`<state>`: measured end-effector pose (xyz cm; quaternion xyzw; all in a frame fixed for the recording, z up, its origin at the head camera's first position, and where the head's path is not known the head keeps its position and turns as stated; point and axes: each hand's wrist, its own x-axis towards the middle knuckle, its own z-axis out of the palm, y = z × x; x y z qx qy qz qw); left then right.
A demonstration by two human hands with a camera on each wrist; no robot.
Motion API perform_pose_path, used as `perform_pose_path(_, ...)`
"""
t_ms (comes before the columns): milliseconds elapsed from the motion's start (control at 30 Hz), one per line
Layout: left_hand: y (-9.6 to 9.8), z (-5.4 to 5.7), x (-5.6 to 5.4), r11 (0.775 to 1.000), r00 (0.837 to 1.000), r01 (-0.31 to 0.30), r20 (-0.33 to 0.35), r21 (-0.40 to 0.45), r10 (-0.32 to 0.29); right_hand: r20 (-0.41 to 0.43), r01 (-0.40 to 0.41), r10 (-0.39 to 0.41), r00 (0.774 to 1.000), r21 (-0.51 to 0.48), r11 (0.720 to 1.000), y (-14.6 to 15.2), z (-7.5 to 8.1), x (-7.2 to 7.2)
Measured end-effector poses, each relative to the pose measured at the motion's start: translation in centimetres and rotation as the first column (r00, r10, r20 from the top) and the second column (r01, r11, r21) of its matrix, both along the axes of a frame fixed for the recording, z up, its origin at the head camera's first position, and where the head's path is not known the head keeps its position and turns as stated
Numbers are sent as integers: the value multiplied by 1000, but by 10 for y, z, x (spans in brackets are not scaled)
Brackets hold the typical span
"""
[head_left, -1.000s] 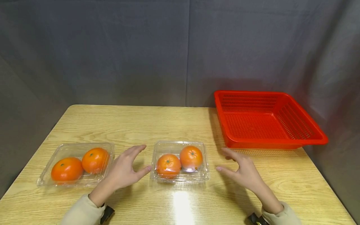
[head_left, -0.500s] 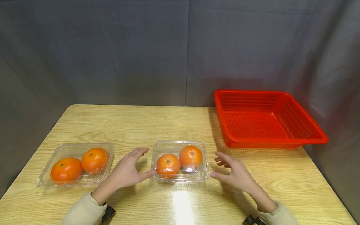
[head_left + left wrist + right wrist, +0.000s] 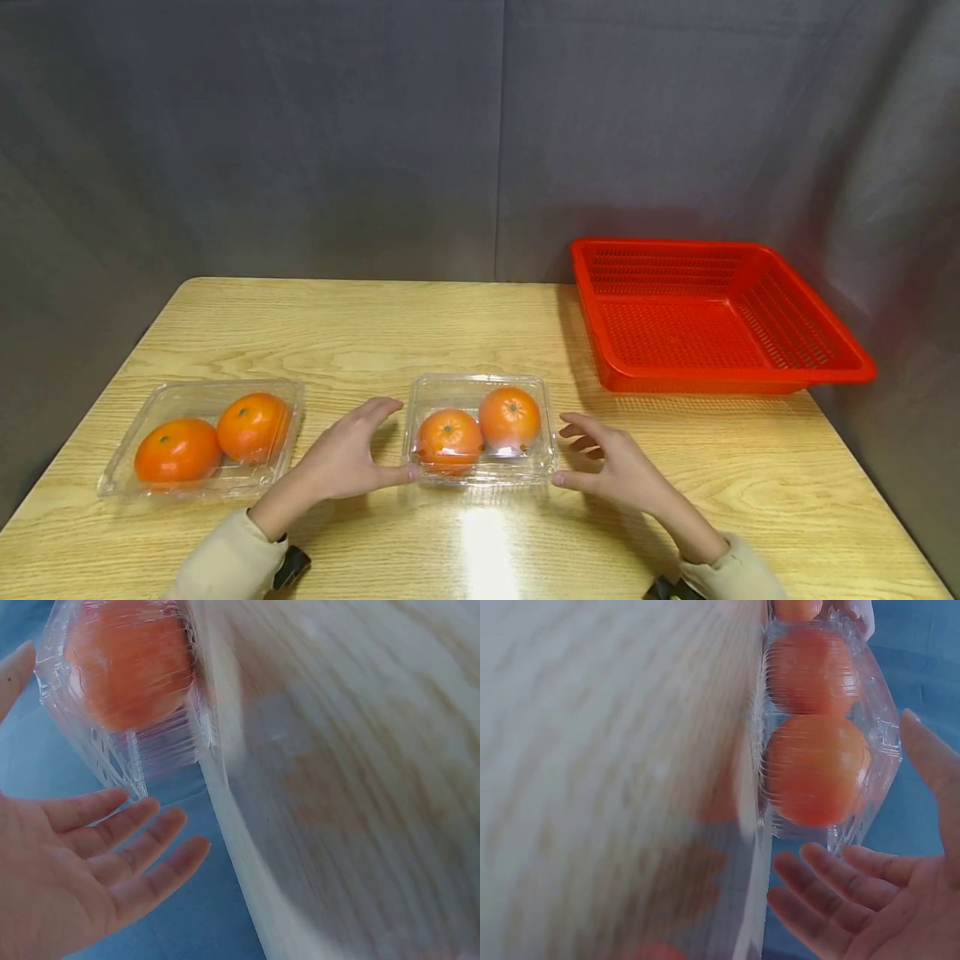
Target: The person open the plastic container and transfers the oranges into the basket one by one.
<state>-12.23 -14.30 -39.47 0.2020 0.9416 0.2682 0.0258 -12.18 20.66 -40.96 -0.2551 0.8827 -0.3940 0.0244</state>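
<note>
In the middle of the table a clear plastic clamshell box (image 3: 487, 477) holds two oranges (image 3: 510, 421), its lid down. My left hand (image 3: 347, 457) is at the box's left side, thumb tip right at the front left corner, fingers spread and slightly bent. Opposite it, my right hand (image 3: 618, 467) has its thumb tip at the front right corner and its fingers just off the right side. Both palms face the box. In the left wrist view the left fingers (image 3: 154, 840) hold nothing; the right wrist view shows the right fingers (image 3: 847, 877) equally bare, close below the box.
A second clear box (image 3: 161, 400) with two oranges sits at the left, beside my left forearm. At the back right stands a red perforated plastic basket (image 3: 675, 379), bare inside. Grey cloth (image 3: 375, 142) hangs behind the wooden table (image 3: 360, 325).
Both hands have moved inward to the middle box, the right hand farther, sliding left and slightly toward me. The boxes and the basket have stayed in place.
</note>
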Motion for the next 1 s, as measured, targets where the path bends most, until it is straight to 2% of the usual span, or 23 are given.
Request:
perform_pose_path(367, 3, -1, -1, 999, 999, 34, 41, 12, -34, 52, -15, 16, 999, -19, 1000, -2, -3, 0)
perform_pose_path(667, 3, -1, -2, 999, 999, 45, 30, 11, -46, 153, -10, 30, 988, -131, 991, -5, -3, -1)
perform_pose_path(767, 4, -1, -2, 999, 999, 46, 24, 14, -46, 210, -1, 45, 977, -204, 979, -8, -2, -1)
perform_pose_path(1000, 5, -3, -4, 998, 999, 44, 28, 36, -45, 375, 72, 59, 925, -327, 942, -14, -1, -5)
